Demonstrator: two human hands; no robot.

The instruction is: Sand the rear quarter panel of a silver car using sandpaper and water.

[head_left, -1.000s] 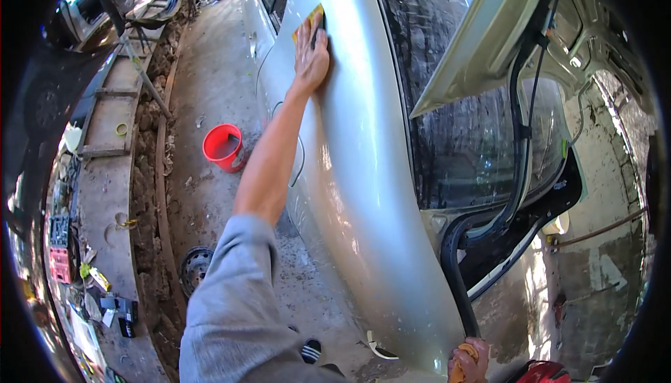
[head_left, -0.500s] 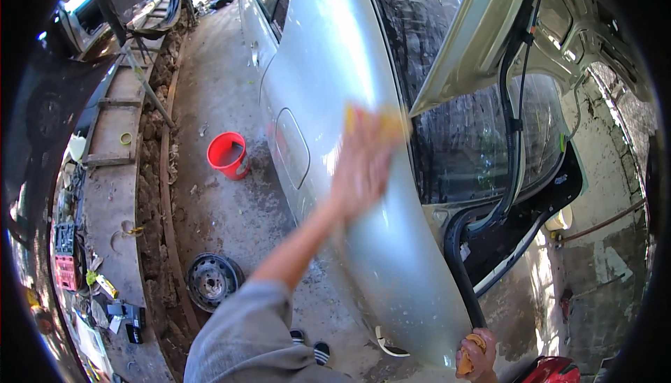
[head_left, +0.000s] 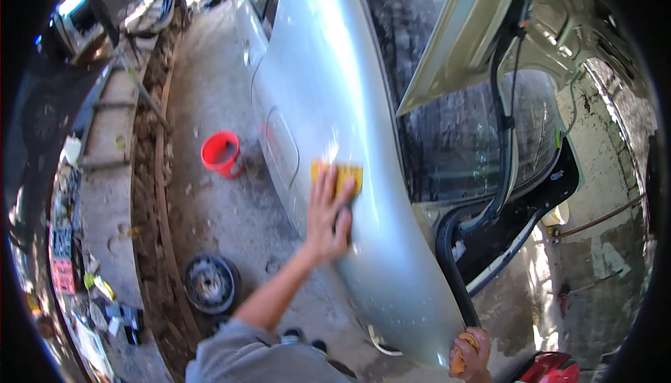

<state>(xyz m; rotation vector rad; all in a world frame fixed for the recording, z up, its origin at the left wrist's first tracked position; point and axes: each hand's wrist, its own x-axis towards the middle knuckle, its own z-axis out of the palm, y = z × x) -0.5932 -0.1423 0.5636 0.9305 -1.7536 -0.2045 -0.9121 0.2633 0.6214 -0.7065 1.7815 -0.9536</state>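
My left hand lies on the silver car's rear side panel, fingers stretched over a flat yellow sheet that looks like sandpaper. The sheet is pressed against the paint below and right of the fuel flap. At the panel's lower rear end my right hand is closed around an orange sponge-like piece. Part of that piece is hidden by the fingers. Dust or small pale specks show on the lower panel.
The raised boot lid hangs over the rear window on the right, above the open boot. A red bucket and a wheel rim stand on the floor left of the car. Something red sits at the lower right.
My left hand has slid the yellow sheet down and left along the panel, away from the rear window's edge. My right hand keeps its hold at the lower end.
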